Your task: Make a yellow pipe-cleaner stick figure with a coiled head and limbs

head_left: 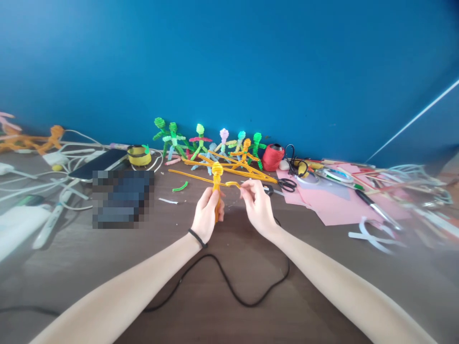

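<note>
My left hand (207,212) is closed round the body of an orange-yellow pipe cleaner figure (216,172), its coiled head sticking up above the thumb. To the right, my right hand (257,205) pinches a bent yellow pipe cleaner (232,184) between thumb and fingertips. Whether that piece joins the figure cannot be made out. Just behind the hands lie several long orange pipe cleaners (193,177). Finished-looking pipe cleaner figures (200,138) in green, lilac, blue and orange stand along the wall. A short green piece (180,186) rests left of my left hand.
Black-handled scissors (287,185) and a red roll (273,157) sit behind my right hand. Pink paper (326,205) and a pen (378,210) are at the right. A phone (124,198), a yellow tape roll (139,155) and white cables lie left. A black cord (229,284) curves in front.
</note>
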Demonstrator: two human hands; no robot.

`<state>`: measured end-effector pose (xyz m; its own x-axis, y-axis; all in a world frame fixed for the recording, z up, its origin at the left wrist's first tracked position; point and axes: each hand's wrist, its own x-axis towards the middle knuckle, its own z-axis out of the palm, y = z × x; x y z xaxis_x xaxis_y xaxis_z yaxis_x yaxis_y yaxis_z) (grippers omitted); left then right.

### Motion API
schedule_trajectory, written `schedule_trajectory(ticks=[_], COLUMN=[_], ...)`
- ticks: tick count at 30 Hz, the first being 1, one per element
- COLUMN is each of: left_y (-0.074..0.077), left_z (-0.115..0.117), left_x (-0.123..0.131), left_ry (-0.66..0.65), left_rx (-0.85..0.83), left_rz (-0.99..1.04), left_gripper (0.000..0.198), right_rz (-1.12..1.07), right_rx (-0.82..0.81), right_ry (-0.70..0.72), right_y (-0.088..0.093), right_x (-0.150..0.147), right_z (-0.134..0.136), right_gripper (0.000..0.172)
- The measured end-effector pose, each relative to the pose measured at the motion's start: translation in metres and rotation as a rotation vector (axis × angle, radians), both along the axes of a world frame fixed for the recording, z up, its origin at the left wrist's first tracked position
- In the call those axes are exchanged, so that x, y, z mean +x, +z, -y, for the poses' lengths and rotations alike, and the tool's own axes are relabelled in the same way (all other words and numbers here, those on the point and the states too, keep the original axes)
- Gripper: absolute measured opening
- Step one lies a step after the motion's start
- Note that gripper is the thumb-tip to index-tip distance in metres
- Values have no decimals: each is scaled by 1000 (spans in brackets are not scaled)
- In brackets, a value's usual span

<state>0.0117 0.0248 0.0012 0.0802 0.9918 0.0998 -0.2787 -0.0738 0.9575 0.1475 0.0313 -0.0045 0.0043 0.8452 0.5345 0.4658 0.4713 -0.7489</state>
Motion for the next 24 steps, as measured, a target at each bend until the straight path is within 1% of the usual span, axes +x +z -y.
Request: schedule_trajectory(ticks=[3, 6, 10, 16, 21, 24], left_y=[2, 3, 3, 2, 0, -1], left_z=[1, 3, 4, 5, 4, 3], left_x=[0, 1, 3, 4, 4, 4], left_ry=[-60, -82, -101, -150, -181, -185], left_rx=[-30, -41, -54, -43, -28, -26], left_rz=[-25, -4, -6, -38, -28, -25], left_gripper=[20, 17, 16, 17, 19, 21], right_rz=[-71, -82, -53, -58, -46, -21], right_rx=[29, 23, 43, 32, 82, 101], right_ry=[90, 153, 152, 161, 112, 84], right_y=[-1, 0, 4, 9, 11, 12], right_x=[-3, -7, -9, -8, -7, -6], right_z=[6, 11, 15, 16, 16, 16], right_gripper=[14, 15, 11, 13, 11, 13])
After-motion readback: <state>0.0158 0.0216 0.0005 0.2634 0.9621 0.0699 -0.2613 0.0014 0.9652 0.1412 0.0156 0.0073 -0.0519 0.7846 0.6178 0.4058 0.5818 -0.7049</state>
